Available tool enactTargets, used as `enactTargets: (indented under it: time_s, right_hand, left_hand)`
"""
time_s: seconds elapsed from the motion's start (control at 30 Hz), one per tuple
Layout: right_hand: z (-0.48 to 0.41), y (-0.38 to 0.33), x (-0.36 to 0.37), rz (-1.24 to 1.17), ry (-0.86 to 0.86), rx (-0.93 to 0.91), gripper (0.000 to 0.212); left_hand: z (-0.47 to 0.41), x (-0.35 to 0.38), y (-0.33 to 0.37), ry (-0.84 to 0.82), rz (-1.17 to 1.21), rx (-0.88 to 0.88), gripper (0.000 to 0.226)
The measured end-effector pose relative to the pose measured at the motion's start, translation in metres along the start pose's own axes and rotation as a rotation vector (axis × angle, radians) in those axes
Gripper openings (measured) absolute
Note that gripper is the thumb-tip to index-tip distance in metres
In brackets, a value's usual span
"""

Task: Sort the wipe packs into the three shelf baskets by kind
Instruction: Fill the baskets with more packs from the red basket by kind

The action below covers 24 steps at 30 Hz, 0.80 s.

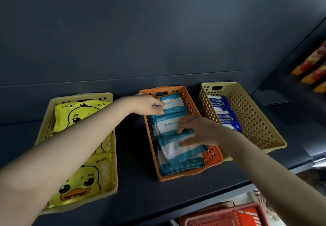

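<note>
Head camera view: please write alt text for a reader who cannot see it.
Both hands reach into the middle orange basket of teal wipe packs: the left hand touches the rear pack, the right hand grips one nearer. Yellow duck packs fill the left basket, blue packs lie in the right basket.

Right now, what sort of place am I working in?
Probably a shop or stockroom: retail wipe packs sorted in an orange basket on a dark display shelf, more packaged goods on the neighbouring shelf to the right, and a red shopping basket below.
</note>
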State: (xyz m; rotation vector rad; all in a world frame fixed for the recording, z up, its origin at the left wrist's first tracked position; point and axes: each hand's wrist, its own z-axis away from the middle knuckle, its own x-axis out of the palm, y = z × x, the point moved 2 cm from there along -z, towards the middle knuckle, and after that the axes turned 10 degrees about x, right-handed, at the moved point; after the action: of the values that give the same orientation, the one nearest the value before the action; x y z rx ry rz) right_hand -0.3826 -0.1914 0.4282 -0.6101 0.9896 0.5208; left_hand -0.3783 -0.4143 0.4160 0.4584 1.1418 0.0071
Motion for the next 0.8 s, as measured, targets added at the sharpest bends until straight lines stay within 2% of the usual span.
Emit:
enactTargets:
  time_s: [0.07, 0.17, 0.37, 0.8]
  right_hand:
    - [0.008, -0.002, 0.005, -0.029, 0.000, 0.005, 0.035]
    - [0.015, -0.007, 0.013, -0.029, 0.048, 0.035, 0.039]
    - [0.020, -0.016, 0.019, -0.072, 0.100, 0.076, 0.040]
    - [0.028, -0.021, 0.036, -0.171, 0.090, 0.154, 0.040]
  left_hand:
    - [0.000, 0.000, 0.001, 0.007, 0.007, 0.001, 0.037]
    - [0.002, 0.001, 0.004, -0.001, -0.038, -0.012, 0.064]
    - [-0.004, 0.007, 0.017, 0.060, -0.132, -0.011, 0.086]
    - [-0.014, 0.012, 0.018, -0.063, -0.205, 0.012, 0.086]
